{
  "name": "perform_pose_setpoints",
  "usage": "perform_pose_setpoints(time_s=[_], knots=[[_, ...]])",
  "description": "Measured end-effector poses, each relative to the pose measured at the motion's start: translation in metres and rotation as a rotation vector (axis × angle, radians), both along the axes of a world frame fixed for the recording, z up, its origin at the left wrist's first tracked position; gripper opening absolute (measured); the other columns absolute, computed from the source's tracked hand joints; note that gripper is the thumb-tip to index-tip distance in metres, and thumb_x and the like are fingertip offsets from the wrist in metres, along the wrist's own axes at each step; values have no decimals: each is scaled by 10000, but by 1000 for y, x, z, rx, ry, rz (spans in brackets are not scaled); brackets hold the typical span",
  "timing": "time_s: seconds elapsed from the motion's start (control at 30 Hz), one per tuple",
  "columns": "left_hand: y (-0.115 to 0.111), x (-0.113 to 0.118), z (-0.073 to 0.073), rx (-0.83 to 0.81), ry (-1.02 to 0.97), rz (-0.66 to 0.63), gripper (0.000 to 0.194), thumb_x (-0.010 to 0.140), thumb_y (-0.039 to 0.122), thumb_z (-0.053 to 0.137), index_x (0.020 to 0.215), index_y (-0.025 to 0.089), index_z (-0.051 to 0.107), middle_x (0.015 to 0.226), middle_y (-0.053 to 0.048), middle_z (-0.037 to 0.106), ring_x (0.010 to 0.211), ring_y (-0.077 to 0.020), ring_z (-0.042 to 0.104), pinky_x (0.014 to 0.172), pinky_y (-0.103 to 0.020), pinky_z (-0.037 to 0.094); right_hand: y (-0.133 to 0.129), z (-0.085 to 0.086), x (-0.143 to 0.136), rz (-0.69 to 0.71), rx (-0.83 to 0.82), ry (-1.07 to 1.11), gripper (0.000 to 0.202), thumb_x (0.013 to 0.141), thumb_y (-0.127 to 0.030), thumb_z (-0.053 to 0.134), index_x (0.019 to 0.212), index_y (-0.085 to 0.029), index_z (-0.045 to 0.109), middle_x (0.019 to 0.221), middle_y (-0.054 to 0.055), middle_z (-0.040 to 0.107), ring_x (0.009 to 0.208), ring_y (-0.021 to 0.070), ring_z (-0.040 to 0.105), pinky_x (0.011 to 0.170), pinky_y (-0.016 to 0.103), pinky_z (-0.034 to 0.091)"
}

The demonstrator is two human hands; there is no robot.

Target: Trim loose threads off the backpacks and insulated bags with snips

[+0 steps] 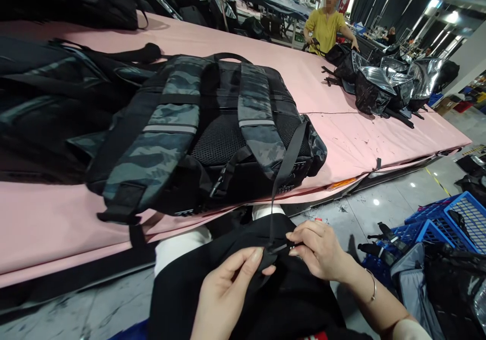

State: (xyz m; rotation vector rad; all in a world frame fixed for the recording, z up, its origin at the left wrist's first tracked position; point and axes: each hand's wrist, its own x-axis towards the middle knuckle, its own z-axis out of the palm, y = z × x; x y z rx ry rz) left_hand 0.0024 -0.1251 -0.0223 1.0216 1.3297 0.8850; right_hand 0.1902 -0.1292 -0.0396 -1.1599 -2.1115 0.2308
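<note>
The black strap (pixel 289 160) runs down from the backpack (pixel 228 122) to the hands; its lower part is clamped between the thumb and fingers of the left hand (pixel 237 279). Just beside that grip, the right hand (pixel 315 249) pinches a small dark piece (pixel 291 247), thumb and fingertips together. Beyond and above the grip, the camouflage-strapped backpack lies on the pink table (pixel 330 147). Right of the grip, blue crates (pixel 467 218) stand on the floor.
</note>
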Motion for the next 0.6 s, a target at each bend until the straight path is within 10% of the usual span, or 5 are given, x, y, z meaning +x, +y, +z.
perform_pose_setpoints(time_s=[0.6], knots=[[4, -7, -14, -19, -49, -17, 347, 672, 535, 665, 682, 190, 699, 631, -35, 686, 678, -197, 636, 722, -265, 504, -1, 4, 3, -19, 18, 109, 119, 926, -224, 483, 939, -167, 586, 806, 54, 648, 724, 150, 610, 637, 277, 490]])
